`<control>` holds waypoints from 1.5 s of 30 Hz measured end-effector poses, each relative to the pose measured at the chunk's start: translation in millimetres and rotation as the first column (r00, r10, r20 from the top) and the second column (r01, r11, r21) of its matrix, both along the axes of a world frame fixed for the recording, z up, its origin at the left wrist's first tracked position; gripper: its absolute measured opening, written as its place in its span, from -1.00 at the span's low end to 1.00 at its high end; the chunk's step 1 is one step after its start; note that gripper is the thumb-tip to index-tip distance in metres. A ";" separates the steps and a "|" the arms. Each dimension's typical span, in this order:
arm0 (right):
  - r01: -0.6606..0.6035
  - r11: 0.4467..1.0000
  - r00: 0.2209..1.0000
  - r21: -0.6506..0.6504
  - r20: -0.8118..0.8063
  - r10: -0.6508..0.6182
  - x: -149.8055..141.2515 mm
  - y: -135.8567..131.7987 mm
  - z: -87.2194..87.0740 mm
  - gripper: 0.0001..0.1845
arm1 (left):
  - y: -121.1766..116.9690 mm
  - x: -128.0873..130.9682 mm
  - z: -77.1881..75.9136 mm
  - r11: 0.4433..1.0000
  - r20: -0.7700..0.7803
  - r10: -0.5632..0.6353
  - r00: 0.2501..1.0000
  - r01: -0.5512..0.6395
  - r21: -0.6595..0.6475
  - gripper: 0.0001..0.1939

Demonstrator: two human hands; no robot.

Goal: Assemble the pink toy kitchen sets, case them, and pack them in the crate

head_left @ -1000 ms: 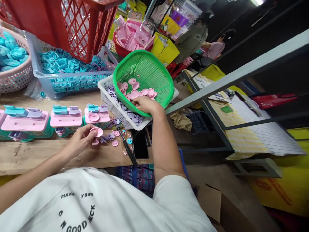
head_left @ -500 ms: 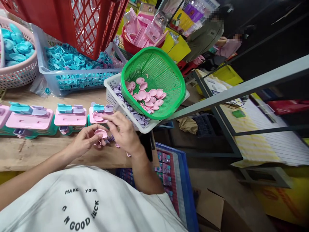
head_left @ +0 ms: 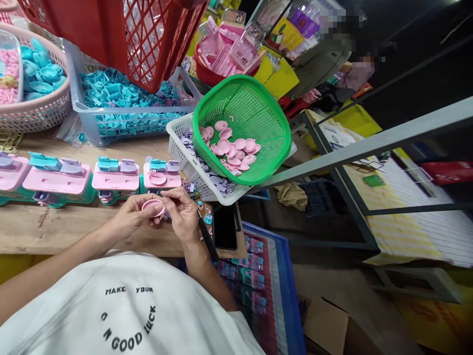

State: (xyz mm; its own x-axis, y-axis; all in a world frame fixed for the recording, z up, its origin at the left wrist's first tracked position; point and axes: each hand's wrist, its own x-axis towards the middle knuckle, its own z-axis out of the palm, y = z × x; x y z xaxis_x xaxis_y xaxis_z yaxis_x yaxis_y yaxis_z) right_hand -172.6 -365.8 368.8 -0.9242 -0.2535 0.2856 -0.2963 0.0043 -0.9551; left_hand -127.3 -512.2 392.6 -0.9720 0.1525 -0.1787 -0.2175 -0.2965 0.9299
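My left hand [head_left: 130,215] pinches a small pink oval plastic dish [head_left: 153,206] between thumb and fingers, just above the table's front part. Close at its right is my right hand [head_left: 182,213], thumb and fingertips pressed together near the dish's edge; whatever they hold is too small to make out. Just beyond the hands, a second pink oval dish [head_left: 157,178] lies on top of a pink-and-teal toy box [head_left: 168,183]. That box ends a row of similar ones, such as this toy box [head_left: 115,182], with blue and lilac parts on top.
A green basket [head_left: 275,113] of pink dishes rests on a white crate [head_left: 197,183] of lilac parts. Behind the row stand a clear bin [head_left: 129,118] of blue parts and a red crate [head_left: 88,37]. A phone [head_left: 225,227] and a black-handled tool [head_left: 208,239] lie right of my hands.
My right hand has drawn back from the toy box toward my left hand. The dish on the box is now uncovered. The view has shifted slightly, revealing the phone.
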 end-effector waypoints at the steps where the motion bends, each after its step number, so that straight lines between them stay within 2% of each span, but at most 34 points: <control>1: -0.021 1.000 0.999 -0.013 0.026 0.021 -0.1 3.0 -0.3 -0.83 | -0.3 0.3 1.3 1.000 -0.004 -0.002 1.000 0.002 -0.002 -0.49; 4: -0.065 0.997 0.991 -0.044 0.118 0.070 0.8 11.6 -0.6 -0.82 | -1.3 0.9 2.8 0.999 -0.012 0.004 1.000 -0.004 -0.036 -0.51; 7: -0.097 0.995 0.979 -0.029 0.176 0.100 3.2 16.9 -0.6 -0.81 | -3.5 1.0 2.0 0.988 -0.054 0.043 0.998 -0.051 -0.149 -0.54; 10: -0.038 0.999 0.982 -0.023 0.187 0.041 6.9 14.7 -0.4 -0.80 | -4.9 1.3 0.8 0.958 -0.096 0.128 0.987 -0.148 -0.246 -0.56; 12: 0.031 0.997 0.982 -0.070 0.188 -0.017 9.5 8.2 -0.1 -0.78 | -3.5 1.8 -0.2 0.947 -0.095 0.202 0.975 -0.219 -0.236 -0.56; 15: 0.072 0.990 0.987 -0.122 0.149 -0.053 12.3 -5.2 0.1 -0.78 | 1.4 2.8 -3.2 0.945 -0.073 0.283 0.956 -0.291 -0.150 -0.57; 20: 0.138 0.988 0.990 -0.065 -0.016 -0.140 13.3 -18.8 -0.3 -0.84 | 5.3 4.9 -12.6 0.912 -0.157 0.363 0.919 -0.385 -0.145 -0.61; 24: 0.136 0.989 0.987 -0.056 -0.080 -0.140 15.0 -18.4 -1.2 -0.88 | 3.9 7.0 -16.4 0.890 -0.250 0.339 0.907 -0.395 -0.226 -0.69; 30: 0.121 0.992 0.986 -0.032 -0.109 -0.124 18.3 -18.2 -6.0 -0.90 | 4.1 8.9 -16.5 0.818 -0.372 0.305 0.877 -0.441 -0.370 -0.80; 40: 0.155 0.982 0.978 -0.109 -0.122 -0.168 22.1 -22.0 -6.4 -0.92 | 6.1 8.9 -21.8 0.740 -0.565 0.253 0.785 -0.533 -0.410 -0.90; 42: 0.156 0.982 0.977 -0.107 -0.129 -0.170 22.5 -22.2 -5.7 -0.91 | 5.2 8.9 -24.1 0.703 -0.616 0.232 0.753 -0.567 -0.429 -0.92; 45: 0.182 0.982 0.962 -0.043 -0.198 -0.187 22.8 -23.2 -2.9 -0.89 | 2.3 8.3 -28.0 0.609 -0.719 0.136 0.682 -0.630 -0.482 -0.95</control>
State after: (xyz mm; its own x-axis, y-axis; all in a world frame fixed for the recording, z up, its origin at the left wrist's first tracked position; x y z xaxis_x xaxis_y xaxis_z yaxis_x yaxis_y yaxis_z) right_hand -149.8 -389.0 365.9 -0.8778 -0.0748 0.4732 -0.4774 0.0550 -0.8770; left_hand -118.9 -509.9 364.6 -0.8252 -0.1794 0.5356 0.3842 0.5169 0.7650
